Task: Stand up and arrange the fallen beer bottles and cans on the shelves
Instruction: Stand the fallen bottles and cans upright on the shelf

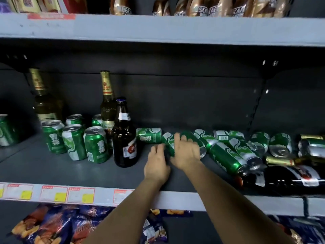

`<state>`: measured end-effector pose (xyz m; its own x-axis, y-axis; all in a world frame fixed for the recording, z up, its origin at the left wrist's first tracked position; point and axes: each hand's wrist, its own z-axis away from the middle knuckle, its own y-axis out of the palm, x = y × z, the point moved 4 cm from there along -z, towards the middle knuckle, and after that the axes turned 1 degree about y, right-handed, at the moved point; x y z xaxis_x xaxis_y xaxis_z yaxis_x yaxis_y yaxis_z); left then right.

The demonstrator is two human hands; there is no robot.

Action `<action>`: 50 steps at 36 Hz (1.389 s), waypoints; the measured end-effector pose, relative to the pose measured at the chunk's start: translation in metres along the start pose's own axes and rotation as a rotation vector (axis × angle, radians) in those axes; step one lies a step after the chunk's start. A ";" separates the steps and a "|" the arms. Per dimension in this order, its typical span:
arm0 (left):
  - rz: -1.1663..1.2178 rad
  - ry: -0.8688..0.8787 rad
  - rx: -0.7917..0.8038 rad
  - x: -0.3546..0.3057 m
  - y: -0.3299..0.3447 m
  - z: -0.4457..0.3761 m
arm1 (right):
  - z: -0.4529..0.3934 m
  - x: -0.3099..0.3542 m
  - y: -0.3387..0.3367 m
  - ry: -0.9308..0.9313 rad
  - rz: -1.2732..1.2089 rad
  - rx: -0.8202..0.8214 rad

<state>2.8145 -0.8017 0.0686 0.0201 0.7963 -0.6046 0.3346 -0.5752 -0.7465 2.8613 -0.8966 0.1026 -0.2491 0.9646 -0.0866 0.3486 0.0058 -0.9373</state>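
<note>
Several green beer cans lie on their sides across the middle and right of the grey shelf. My left hand grips the near end of one fallen green can. My right hand lies over the neighbouring fallen can, its fingers curled across the top. Another fallen can lies just behind my hands. To the left, several green cans and a brown bottle stand upright, with two gold-necked bottles behind them. A fallen brown bottle lies at the front right.
More fallen cans and a gold-necked bottle pile up at the right. The upper shelf board hangs low overhead, holding gold packages. Price labels line the shelf's front edge. Snack bags lie below.
</note>
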 end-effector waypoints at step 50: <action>-0.421 -0.350 -0.151 0.020 -0.004 -0.092 | -0.076 -0.019 -0.011 0.256 -0.595 -0.049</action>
<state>2.9002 -0.7661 0.0854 -0.4495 0.8267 -0.3385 0.3772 -0.1678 -0.9108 2.9304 -0.8947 0.1401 -0.1906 0.8253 0.5315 0.2598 0.5646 -0.7834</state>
